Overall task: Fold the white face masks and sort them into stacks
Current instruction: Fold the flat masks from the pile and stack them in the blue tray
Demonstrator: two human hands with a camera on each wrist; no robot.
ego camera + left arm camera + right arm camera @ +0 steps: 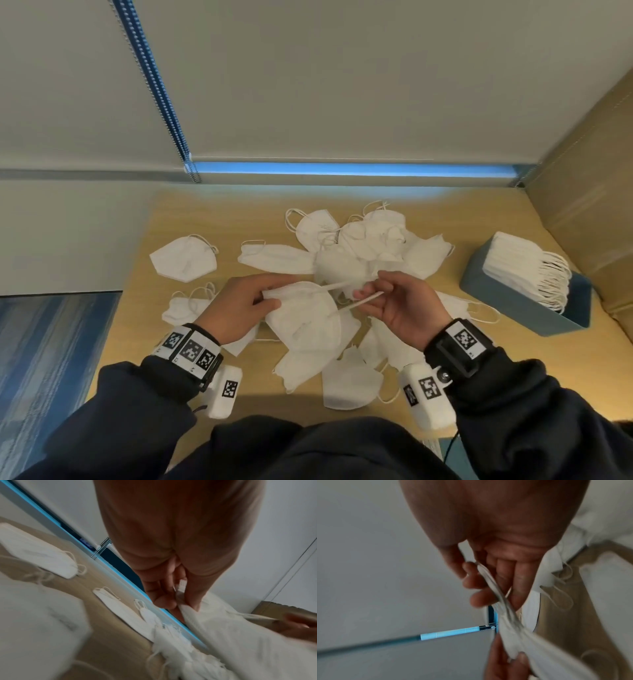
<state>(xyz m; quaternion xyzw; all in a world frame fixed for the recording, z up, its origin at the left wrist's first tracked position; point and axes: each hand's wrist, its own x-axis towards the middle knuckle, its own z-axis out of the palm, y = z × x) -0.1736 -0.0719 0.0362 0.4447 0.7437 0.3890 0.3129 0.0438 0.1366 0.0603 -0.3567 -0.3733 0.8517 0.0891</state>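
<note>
- My left hand (236,308) holds a white folded fabric face mask (305,318) up over the pale wooden bench (171,222); thumb and fingers (161,596) are pressed together, pinching the mask's left edge.
- My right hand (400,305) has its fingers (481,596) curled round the mask's white elastic ear loop (359,303), which runs taut in two strands from the mask's right edge to that hand.
- The held mask hangs between my two hands, just above the loose white masks (363,253) scattered on the bench.
- Those loose masks lie in a jumbled heap at the middle and far side of the bench, with more spread out below my wrists near the front edge.
- One flat white mask (185,260) lies alone to the far left, apart from the heap.
- A stack of folded white masks (524,270) stands on edge in a blue open box (520,305) at the right of the bench, their ear loops hanging out over its side.
- A brown cardboard panel (589,192) stands beside the box at the right.
- Both wrist views are blurred; they show the pinch and the loop, little more.
- Dark sleeves (144,390) cover both my forearms.
</note>
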